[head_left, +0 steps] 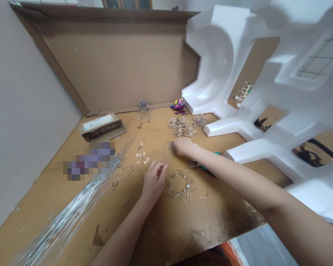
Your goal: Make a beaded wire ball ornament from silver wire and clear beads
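My left hand (155, 176) is low over the wooden table with thumb and fingers pinched together. Thin straight wire (167, 157) rises from its fingertips. Beyond it, my right hand (184, 146) is closed with its knuckles up; short wire ends (170, 144) show at its fingertips, but what it grips is hidden. A ring of looped wire with clear beads (179, 186) lies just right of my left hand. Loose clear beads (143, 158) are to the left. Pliers with green handles (204, 166) lie partly under my right forearm.
Finished-looking wire-and-bead loops (183, 126) lie behind my right hand. A bundle of long silvery wires (69, 214) covers the left side, near an open cardboard box (102, 127). White foam packing (213, 74) stands at right; a tangled wire heap (144, 106) sits by the cardboard wall (122, 59).
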Action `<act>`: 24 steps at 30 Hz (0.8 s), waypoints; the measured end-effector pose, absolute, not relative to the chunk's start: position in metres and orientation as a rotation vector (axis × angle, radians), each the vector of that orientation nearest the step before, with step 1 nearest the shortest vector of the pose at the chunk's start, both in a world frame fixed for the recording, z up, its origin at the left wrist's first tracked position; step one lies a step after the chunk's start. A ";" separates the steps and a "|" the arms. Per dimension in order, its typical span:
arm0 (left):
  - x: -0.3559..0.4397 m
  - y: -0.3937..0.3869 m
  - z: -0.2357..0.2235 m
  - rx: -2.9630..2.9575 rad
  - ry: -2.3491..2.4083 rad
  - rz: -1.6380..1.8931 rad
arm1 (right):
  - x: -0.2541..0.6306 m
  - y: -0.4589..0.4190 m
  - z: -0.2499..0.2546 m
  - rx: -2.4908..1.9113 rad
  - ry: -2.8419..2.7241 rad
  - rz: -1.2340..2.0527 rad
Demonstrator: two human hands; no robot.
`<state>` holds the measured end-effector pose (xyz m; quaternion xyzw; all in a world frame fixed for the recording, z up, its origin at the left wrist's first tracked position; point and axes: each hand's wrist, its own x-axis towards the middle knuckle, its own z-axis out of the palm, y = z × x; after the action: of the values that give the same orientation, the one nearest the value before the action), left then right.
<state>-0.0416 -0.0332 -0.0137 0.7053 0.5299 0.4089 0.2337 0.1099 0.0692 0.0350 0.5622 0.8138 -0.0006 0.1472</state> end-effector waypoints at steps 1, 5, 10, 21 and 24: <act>-0.042 -0.033 -0.014 1.935 1.458 1.118 | 0.113 0.069 0.035 1.613 2.343 0.001; -0.041 -0.034 -0.015 1.940 1.455 1.111 | 0.119 0.070 0.034 1.606 2.342 0.009; -0.041 -0.035 -0.013 1.950 1.431 1.119 | 0.109 0.070 0.036 1.618 2.288 0.005; -0.041 -0.033 -0.016 1.975 1.447 1.110 | 0.102 0.095 0.067 1.429 2.049 -0.166; -0.042 -0.033 -0.016 2.015 1.469 1.092 | 0.115 0.096 0.080 1.388 2.058 -0.125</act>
<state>-0.0424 -0.0332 -0.0158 0.7239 0.5279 0.3925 0.2080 0.1152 0.0958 0.0800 0.5286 0.7840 -0.0478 0.3221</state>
